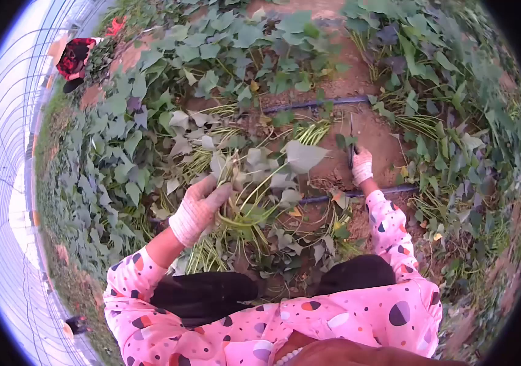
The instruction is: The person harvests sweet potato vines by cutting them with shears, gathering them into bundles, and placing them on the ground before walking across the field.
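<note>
Pink spotted sleeves [388, 235] are crowding the bottom edge, where the person's body is getting cut off. The gloved left hand [199, 208] is clutching a bunch of vines [243, 204] at the centre, their lower ends disappearing under leaves. The gloved right hand [362, 166] is gripping a thin dark tool [351, 135] over bare soil [377, 137], its blade too slim to identify, just above a black hose [394, 191].

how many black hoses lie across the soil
2: the upper hose runs beyond the right hand; the lower hose lies nearer, by that wrist. Leaves may hide more.
</note>
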A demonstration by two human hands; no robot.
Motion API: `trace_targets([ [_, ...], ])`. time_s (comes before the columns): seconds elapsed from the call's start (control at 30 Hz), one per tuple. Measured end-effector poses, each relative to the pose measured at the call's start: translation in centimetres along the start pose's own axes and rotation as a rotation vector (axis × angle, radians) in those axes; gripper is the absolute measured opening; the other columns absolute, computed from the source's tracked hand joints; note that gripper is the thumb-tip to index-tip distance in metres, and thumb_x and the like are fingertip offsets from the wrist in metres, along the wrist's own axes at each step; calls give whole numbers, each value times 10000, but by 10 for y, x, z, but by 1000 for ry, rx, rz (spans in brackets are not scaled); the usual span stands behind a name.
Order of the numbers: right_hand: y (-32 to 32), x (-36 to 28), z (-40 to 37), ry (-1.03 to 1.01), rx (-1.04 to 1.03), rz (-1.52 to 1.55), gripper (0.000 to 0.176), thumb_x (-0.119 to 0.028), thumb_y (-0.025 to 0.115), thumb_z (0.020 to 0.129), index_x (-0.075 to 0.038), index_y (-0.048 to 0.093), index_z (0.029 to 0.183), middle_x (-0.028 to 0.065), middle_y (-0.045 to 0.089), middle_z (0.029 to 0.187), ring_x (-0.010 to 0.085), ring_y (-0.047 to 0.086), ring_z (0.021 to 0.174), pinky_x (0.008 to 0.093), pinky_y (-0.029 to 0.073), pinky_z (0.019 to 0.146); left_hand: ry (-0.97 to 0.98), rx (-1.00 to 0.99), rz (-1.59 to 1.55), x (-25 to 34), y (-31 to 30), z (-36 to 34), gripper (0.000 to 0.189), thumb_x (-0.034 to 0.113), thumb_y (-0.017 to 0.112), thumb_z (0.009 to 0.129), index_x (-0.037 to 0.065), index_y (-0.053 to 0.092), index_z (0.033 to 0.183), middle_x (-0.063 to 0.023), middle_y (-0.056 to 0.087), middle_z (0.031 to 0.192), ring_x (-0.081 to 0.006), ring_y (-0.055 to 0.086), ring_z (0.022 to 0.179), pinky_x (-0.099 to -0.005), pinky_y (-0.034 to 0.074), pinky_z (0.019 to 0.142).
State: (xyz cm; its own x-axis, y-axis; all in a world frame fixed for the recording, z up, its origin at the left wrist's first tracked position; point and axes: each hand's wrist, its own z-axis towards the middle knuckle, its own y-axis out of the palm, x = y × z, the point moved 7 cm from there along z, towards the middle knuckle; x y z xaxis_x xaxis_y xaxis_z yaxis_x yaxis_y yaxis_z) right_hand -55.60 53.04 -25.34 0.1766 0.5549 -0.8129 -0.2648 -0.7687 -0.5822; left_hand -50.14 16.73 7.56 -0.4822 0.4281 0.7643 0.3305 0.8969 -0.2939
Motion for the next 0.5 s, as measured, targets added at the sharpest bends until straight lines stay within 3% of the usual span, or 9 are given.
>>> trace_targets([
  [0.1, 27, -15, -59, -18, -255, -185, 421, -461, 533, 855, -78, 658, 977, 230, 635, 860, 406, 605, 841, 473, 467, 740, -239, 228, -394, -40, -46, -83, 270, 243, 493, 904, 17, 603, 1001, -21, 586, 792, -103, 572, 701, -238, 461, 657],
  [0.13, 37, -6, -73, 61, -409, -387, 408, -450, 529, 859, -80, 647, 984, 233, 634, 869, 402, 606, 850, 474, 471, 744, -216, 284, -217, -59, -59, -98, 296, 285, 504, 893, 20, 599, 983, -21, 571, 756, -105, 572, 683, -234, 463, 643],
  [0.17, 35, -20, -81, 23, -390, -413, 392, -435, 527, 862, -79, 640, 980, 229, 634, 861, 408, 605, 830, 469, 478, 732, -370, 356, -563, -68, -49, -110, 271, 277, 555, 875, 23, 606, 952, -14, 558, 712, -107, 568, 659, -229, 459, 618],
  [0.23, 38, -20, -87, 1, -463, -436, 355, -380, 540, 862, -81, 634, 1029, 220, 637, 912, 400, 610, 855, 471, 477, 737, -459, 278, -540, -78, -37, -112, 258, 256, 613, 848, 18, 611, 947, -10, 569, 707, -94, 560, 657, -230, 455, 602],
  [0.27, 40, -20, -84, -40, -470, -459, 305, -327, 555, 872, -72, 631, 1022, 225, 638, 861, 414, 607, 822, 470, 482, 728, -459, 216, -417, -88, -33, -104, 269, 253, 650, 825, 20, 613, 954, -14, 583, 726, -86, 562, 669, -231, 455, 602],
  [0.3, 44, -14, -81, 4, -562, -550, 342, -322, 554, 872, -46, 607, 1066, 235, 636, 931, 410, 602, 881, 455, 482, 757, -455, 143, -292, -98, -28, -93, 287, 250, 687, 802, 22, 614, 960, -18, 597, 745, -78, 564, 682, -231, 455, 602],
  [0.4, 55, 1, -82, 31, -724, -344, 351, -199, 508, 908, -2, 521, 1198, 195, 620, 1116, 324, 596, 1035, 373, 453, 869, -483, 94, -366, -99, -23, -71, 341, 259, 717, 774, 21, 608, 993, -31, 621, 777, -75, 573, 706, -249, 472, 619],
  [0.47, 59, 14, -91, 32, -788, -199, 346, -173, 500, 913, 0, 515, 1212, 166, 617, 1152, 292, 593, 1056, 356, 442, 896, -281, 145, -282, -100, -35, -48, 370, 258, 734, 753, 13, 603, 998, -54, 635, 777, -89, 588, 711, -273, 490, 637],
  [0.5, 62, 12, -91, 104, -791, 3, 353, -175, 473, 926, -11, 504, 1237, 134, 599, 1188, 270, 574, 1082, 339, 427, 923, -297, 168, -293, -98, -39, -40, 370, 258, 734, 753, 13, 603, 998, -54, 635, 777, -89, 588, 711, -273, 490, 637],
])
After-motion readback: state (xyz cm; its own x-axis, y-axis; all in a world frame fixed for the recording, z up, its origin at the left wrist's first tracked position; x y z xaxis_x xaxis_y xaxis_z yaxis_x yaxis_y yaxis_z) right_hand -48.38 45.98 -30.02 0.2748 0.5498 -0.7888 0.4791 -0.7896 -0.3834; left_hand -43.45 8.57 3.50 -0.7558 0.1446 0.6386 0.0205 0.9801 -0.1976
